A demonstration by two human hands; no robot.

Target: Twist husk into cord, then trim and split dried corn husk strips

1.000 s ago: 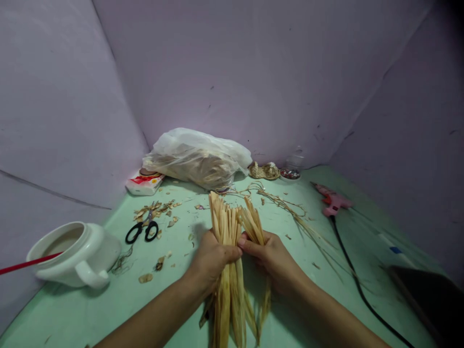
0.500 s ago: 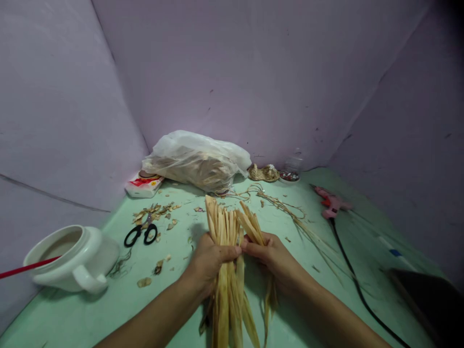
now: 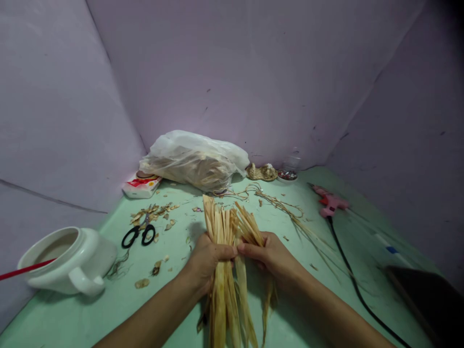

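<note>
My left hand (image 3: 207, 261) is closed around a thick bundle of dry tan husk strips (image 3: 223, 285) held upright over the green table (image 3: 90, 309). Beside it, my right hand (image 3: 270, 255) grips a thinner bunch of the same strips (image 3: 249, 226), thumb pressed against the left bundle. The strip tops fan out above both fists and the lower ends hang down toward me.
Black-handled scissors (image 3: 139, 234) lie among husk scraps at the left. A white pot (image 3: 68, 261) with a red stick stands at the far left. A plastic bag of husks (image 3: 194, 162) sits at the back. A pink glue gun (image 3: 328, 203) with black cord lies right.
Both hands with the strips have shifted slightly left and toward me. The right-hand bunch has closed in against the left bundle.
</note>
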